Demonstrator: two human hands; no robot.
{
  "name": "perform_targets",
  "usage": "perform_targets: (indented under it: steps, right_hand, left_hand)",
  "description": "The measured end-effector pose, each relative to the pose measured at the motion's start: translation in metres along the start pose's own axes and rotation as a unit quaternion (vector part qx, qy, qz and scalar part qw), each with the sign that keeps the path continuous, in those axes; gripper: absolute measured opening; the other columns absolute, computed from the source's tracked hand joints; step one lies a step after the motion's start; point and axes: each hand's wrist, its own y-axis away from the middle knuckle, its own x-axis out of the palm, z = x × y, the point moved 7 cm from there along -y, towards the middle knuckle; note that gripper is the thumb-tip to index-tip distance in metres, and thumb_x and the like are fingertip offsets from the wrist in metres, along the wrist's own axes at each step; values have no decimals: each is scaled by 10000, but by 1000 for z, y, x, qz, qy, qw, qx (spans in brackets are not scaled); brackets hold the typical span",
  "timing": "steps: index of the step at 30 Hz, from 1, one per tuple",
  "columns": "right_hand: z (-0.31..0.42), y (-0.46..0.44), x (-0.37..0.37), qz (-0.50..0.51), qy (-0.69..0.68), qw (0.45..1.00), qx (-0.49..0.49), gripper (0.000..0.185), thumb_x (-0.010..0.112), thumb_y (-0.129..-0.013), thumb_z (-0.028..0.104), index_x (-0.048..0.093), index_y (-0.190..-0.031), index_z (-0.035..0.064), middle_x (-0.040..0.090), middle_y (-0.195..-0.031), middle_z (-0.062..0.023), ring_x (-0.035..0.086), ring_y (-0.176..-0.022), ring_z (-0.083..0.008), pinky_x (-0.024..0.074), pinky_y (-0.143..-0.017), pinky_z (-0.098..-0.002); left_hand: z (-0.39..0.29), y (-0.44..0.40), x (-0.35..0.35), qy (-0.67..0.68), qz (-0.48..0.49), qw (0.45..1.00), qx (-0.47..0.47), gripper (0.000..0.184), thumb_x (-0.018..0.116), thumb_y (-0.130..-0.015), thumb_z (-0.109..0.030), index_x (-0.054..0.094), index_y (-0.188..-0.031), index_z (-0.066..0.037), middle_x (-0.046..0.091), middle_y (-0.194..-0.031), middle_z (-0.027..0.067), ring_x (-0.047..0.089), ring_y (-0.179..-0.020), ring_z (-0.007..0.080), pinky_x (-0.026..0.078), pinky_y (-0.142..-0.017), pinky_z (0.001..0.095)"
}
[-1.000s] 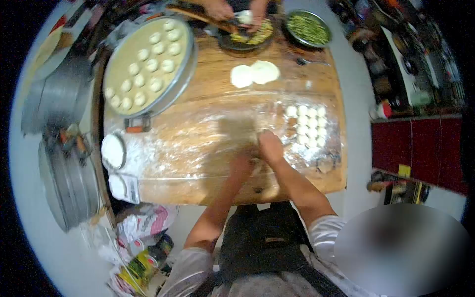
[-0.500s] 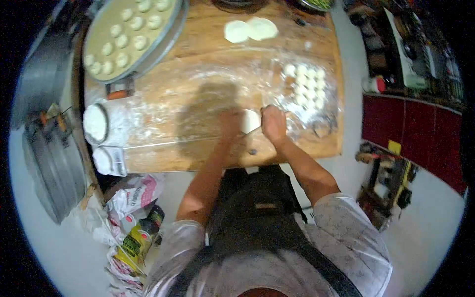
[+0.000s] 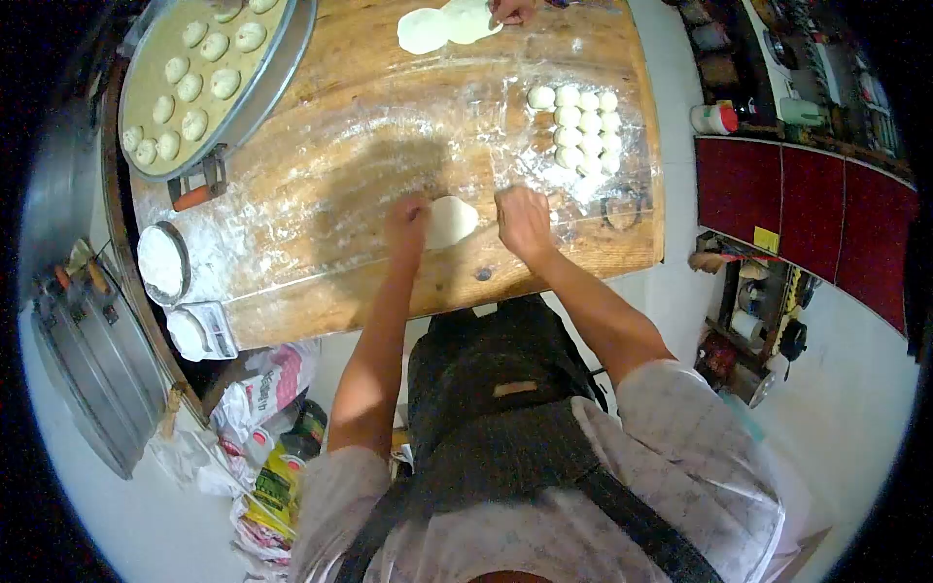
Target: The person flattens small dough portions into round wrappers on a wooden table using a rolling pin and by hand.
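Note:
A flat round of dough [image 3: 451, 223] lies on the floured wooden table near its front edge. At its left side is my left hand [image 3: 407, 225], slightly blurred, with curled fingers; whether they pinch the dough's edge is unclear. Just right of the dough, apart from it, my right hand [image 3: 523, 223] is closed, and what it grips is hidden under the fingers. Several small dough balls [image 3: 589, 129] stand in rows beyond my right hand. Two flat wrappers [image 3: 423, 31] overlap at the far side, where another person's hand [image 3: 511, 11] touches the right one.
A big round tray [image 3: 209, 102] of filled buns is at the far left. Along the left edge sit a bowl of flour [image 3: 161, 262] and a scale [image 3: 201, 331] with a white container. Bags [image 3: 272, 486] lie on the floor; red cabinets [image 3: 787, 204] stand right.
The view has shifted, so the table appears higher and further left. My hands are wider apart, with the dough round now fully visible between them. A co-worker's hand has come to the far wrappers.

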Motion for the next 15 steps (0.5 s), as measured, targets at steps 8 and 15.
perform_targets:
  steps: [8, 15]
  right_hand:
    - [6, -52, -2, -158, -54, 986, 27, 107, 557, -887, 99, 618, -963, 55, 614, -924, -212, 623, -828, -432, 488, -686, -534]
    - [-2, 9, 26, -62, -57, 995, 52, 297, 585, -895, 181, 664, -1166, 91, 661, -1049, -161, 623, -1037, -352, 465, -846, -520]
  left_hand:
    - [-106, -2, -2, -337, 42, 915, 218, 284, 693, -887, -252, 754, -1135, -129, 735, -1103, 139, 712, -980, 314, 561, -846, 419]
    - [-75, -82, 6, 313, 69, 947, 33, 308, 665, -951, -214, 687, -1206, -41, 721, -1094, 155, 696, -953, 277, 562, -860, 409]
